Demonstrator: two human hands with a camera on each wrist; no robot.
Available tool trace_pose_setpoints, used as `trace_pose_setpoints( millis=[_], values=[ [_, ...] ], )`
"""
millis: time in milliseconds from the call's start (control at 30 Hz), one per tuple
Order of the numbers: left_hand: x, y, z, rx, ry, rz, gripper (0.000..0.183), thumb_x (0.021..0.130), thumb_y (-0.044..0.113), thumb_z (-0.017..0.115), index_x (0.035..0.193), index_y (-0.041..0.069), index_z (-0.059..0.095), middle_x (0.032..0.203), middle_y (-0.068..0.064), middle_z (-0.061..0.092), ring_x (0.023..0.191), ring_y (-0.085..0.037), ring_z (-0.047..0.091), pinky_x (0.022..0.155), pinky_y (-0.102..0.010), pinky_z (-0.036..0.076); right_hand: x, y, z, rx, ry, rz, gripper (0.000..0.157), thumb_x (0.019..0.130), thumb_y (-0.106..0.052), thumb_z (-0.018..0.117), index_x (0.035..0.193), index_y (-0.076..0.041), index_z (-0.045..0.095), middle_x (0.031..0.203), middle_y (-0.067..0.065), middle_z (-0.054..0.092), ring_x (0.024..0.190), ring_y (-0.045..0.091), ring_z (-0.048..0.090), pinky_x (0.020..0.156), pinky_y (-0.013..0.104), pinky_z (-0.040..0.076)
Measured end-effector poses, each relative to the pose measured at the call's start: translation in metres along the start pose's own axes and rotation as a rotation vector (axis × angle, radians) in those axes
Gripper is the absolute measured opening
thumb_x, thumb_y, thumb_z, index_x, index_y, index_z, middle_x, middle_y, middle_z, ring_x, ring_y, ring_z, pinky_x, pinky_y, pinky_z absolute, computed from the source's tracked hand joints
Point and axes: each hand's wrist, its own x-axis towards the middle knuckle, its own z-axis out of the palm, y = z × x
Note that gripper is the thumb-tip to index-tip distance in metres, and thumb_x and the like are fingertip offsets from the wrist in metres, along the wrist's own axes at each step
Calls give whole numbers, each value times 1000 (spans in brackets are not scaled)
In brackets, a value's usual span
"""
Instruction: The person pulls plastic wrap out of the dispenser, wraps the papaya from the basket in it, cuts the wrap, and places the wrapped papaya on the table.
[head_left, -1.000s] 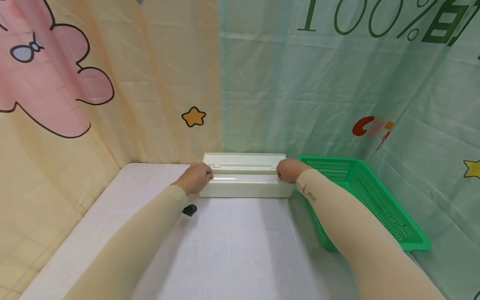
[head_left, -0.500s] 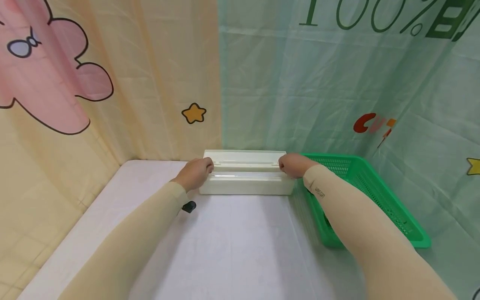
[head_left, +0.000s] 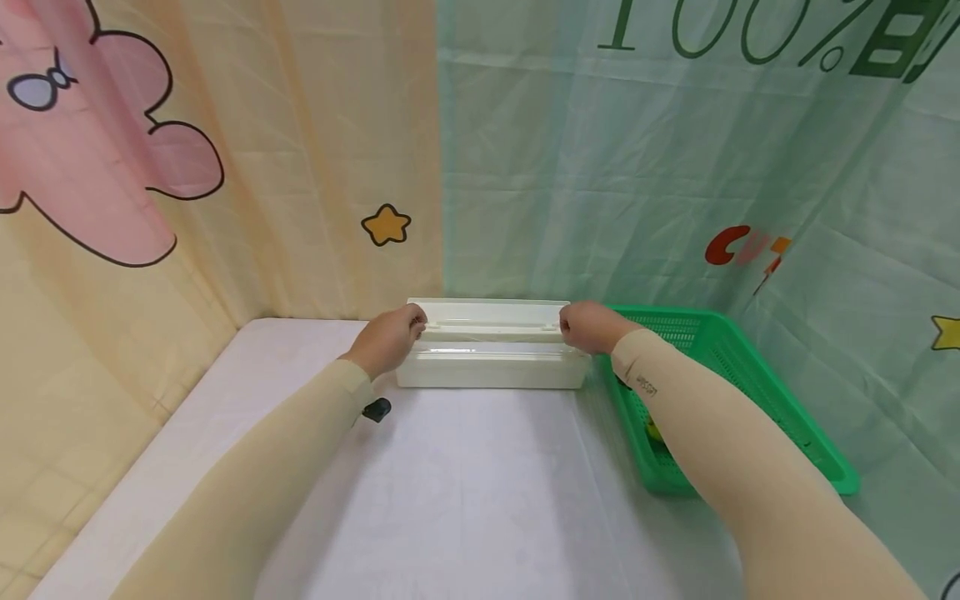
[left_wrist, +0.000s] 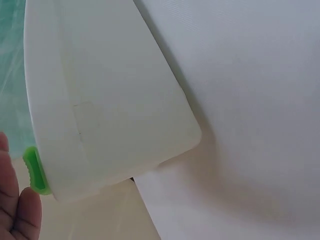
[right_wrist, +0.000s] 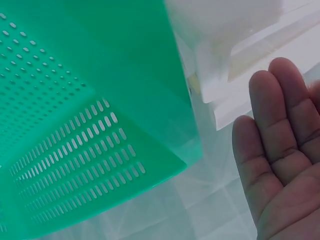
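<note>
A long white plastic box (head_left: 491,372) stands on the table with its lid (head_left: 491,310) tipped up behind it. It resembles a cling film dispenser, but its contents are not plain to see. My left hand (head_left: 386,337) is at the left end of the lid, thumb and fingers drawn together. In the left wrist view a green tab (left_wrist: 36,172) on the box's end sits beside those fingers. Opposite it, my right hand (head_left: 591,327) is at the lid's right end. Several of its fingers (right_wrist: 267,110) look fairly straight in the right wrist view. Any clear film between the hands cannot be made out.
Right of the box is a green perforated basket (head_left: 750,392), partly behind my right forearm, with something yellow (head_left: 652,430) inside. White cloth covers the table (head_left: 465,483). Printed curtains (head_left: 570,167) hang behind and at both sides.
Both hands have risen from the box's front opening to the level of the raised lid, the right one also shifting slightly right. The box and lid keep their pose.
</note>
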Motion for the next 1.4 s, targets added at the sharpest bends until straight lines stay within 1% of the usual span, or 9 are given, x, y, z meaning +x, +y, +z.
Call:
trace_pose_setpoints(
  millis=[67,167,300,533,800,900,1067,1267,1400],
  values=[
    [0,0,-1,-18,2,14,23,112,22,53,124,9,67,103,-5,71,95,-25,65,91,-43,55,1,0,0,-7,4,-2,27,107,-8,47,81,-12,51,69,1,39,66,15,33,68,35,35],
    [-1,-1,-2,-45,-4,26,25,111,22,55,125,8,69,109,-7,73,100,-25,66,96,-44,56,2,1,1,-26,8,-8,24,105,-7,51,82,-13,56,71,1,46,67,16,38,68,35,37],
    [-2,0,-3,-71,-28,6,26,107,22,63,126,6,70,112,-9,73,102,-26,65,99,-44,55,4,3,3,-28,5,1,18,104,-8,53,91,-10,65,80,4,59,72,17,47,69,34,41],
    [-4,1,-4,-40,-26,-2,25,106,16,64,127,6,72,122,-10,75,112,-29,68,106,-48,54,4,5,5,-1,-1,20,18,109,-13,50,110,-4,66,93,9,67,77,18,55,72,35,47],
    [-3,-3,-5,-161,-36,-95,18,106,18,64,120,11,72,117,-8,73,110,-29,65,101,-47,54,3,2,3,7,40,13,14,103,-5,53,96,-8,65,86,7,64,76,19,52,71,35,45],
    [-2,-5,-5,-197,-33,-110,16,105,18,65,118,11,72,117,-9,72,109,-29,64,101,-46,53,2,0,2,30,29,25,16,103,-2,52,107,-4,68,100,12,69,86,22,59,77,37,51],
    [-2,-8,-5,-209,-31,-116,22,105,17,66,125,10,72,119,-9,73,110,-29,64,102,-47,53,2,-4,1,31,-22,30,36,105,2,47,135,0,67,134,20,69,122,35,66,100,45,57],
    [-2,-12,-5,-196,-33,-144,21,105,21,66,122,13,76,123,-7,74,112,-29,63,102,-47,53,2,-2,1,-65,-5,-11,29,108,-6,52,126,0,74,130,19,73,125,36,67,104,46,57],
    [-4,-11,-7,-203,-30,-154,19,106,23,65,119,13,76,119,-7,73,108,-29,62,99,-46,53,2,5,3,-22,12,-13,28,109,-11,55,127,0,73,131,20,72,125,37,66,105,47,56]
  ],
)
